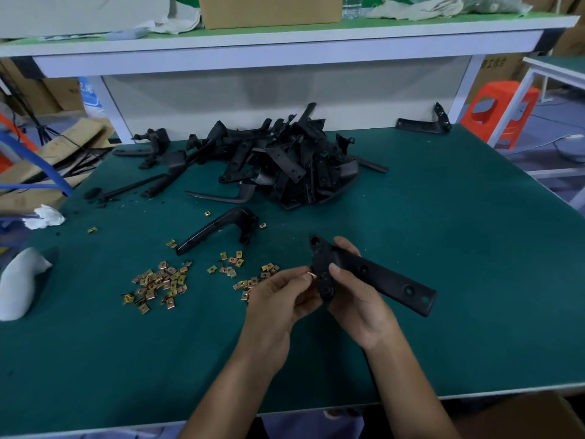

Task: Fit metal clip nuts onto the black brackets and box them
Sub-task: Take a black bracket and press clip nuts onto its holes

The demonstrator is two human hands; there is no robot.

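My right hand [354, 299] grips a black bracket [389, 282] at its wide end, above the green table; its long arm with holes points right. My left hand [278, 296] pinches a small metal clip nut [312, 275] at the bracket's left edge. Several brass-coloured clip nuts [161, 285] lie scattered on the mat to the left, with more [250, 282] just beside my left hand. A big heap of black brackets [285, 163] sits at the back middle of the table. One curved black bracket [218, 228] lies alone between the heap and the nuts.
A green mat covers the table [443, 232]. A white cloth bundle [19, 280] and crumpled tissue [46, 217] lie at the left edge. A lone bracket [424, 123] rests at the back right. A cardboard box corner [519, 416] shows below the front edge, an orange stool [497, 112] beyond.
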